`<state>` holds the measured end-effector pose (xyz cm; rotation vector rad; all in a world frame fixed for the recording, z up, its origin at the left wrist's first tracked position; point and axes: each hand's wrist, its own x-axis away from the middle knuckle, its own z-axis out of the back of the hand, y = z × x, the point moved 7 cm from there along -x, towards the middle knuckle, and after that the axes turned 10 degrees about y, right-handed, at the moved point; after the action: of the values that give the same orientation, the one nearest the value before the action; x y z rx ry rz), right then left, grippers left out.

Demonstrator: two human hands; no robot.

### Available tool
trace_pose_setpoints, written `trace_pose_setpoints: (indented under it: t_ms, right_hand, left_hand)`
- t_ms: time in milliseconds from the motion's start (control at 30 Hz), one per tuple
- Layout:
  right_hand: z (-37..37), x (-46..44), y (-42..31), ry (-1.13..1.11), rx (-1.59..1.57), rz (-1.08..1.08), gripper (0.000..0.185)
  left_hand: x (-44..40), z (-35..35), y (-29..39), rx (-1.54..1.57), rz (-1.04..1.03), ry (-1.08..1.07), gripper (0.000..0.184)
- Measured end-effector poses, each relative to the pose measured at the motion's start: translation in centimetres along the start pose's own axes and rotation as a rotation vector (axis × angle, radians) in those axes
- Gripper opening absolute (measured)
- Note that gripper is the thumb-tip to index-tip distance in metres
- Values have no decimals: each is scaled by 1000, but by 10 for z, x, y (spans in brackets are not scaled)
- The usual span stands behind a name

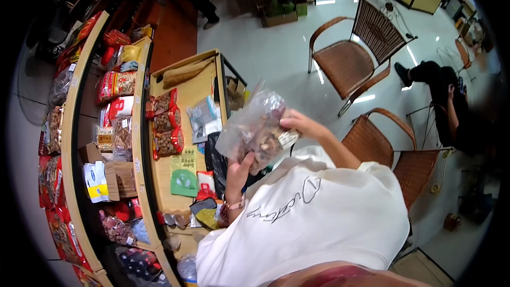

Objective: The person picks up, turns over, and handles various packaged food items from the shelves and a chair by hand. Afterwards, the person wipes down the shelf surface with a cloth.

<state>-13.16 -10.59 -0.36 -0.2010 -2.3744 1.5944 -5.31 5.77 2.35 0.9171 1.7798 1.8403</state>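
The left hand (239, 172) pinched the lower edge of one clear, crinkled plastic bag (249, 130), its thumb on the near face; its other fingers were mostly hidden. The right hand (300, 124) gripped the same bag's right side between thumb and fingers, just above one small white label (288, 137). The bag hung tilted between the two hands, with brown dried pieces (260, 150) inside, too jumbled to count.

Just left of the left hand lay one black plastic bag (216, 162) and one red-and-white pouch (206, 183), on a light-wood tabletop (202, 86). Farther left was one flat green packet (184, 174); beyond it, ahead and left, three red-edged clear bags of round brown pieces (167, 121) sat in a row. One pale blue-and-white packet (203, 117) lay ahead of the left hand.

To the right of the right hand stood two brown woven armchairs (342, 72), one farther ahead. Well beyond sat one person in dark clothing (441, 98).
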Motion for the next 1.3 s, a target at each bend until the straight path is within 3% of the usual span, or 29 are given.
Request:
trace_pose_setpoints:
  t_ms: [133,200,333,433,567,733,933,1067,1167,1300]
  right_hand:
    - [10,2,-31,120,-157,96,40]
    - [18,3,-41,237,-140,168,43]
    - [43,-16,-16,211,175,60,51]
    - [61,-28,-22,284,267,35,52]
    - [88,-63,-23,370,17,-47,49]
    - [105,-127,-88,489,128,226,35]
    - [121,-200,-122,567,-4,247,29]
    - [160,-216,-105,777,99,302,23]
    - [176,-203,-91,920,45,306,22]
    - [206,-181,-80,1124,19,370,22]
  left_hand:
    - [-17,-20,14,143,-61,-81,51]
    - [-33,-11,1,33,-68,-53,50]
    - [-75,-19,3,22,-86,-105,45]
    - [-116,-40,2,40,25,-237,37]
    - [-178,-48,12,-252,-117,-286,30]
    - [-261,-32,43,-69,-98,-154,24]
    - [-344,-18,85,-7,-231,-42,17]
    - [-398,-22,48,39,-22,-116,17]
    - [-422,-35,36,-91,-10,-207,16]
    - [-444,-65,31,-46,-9,-204,15]
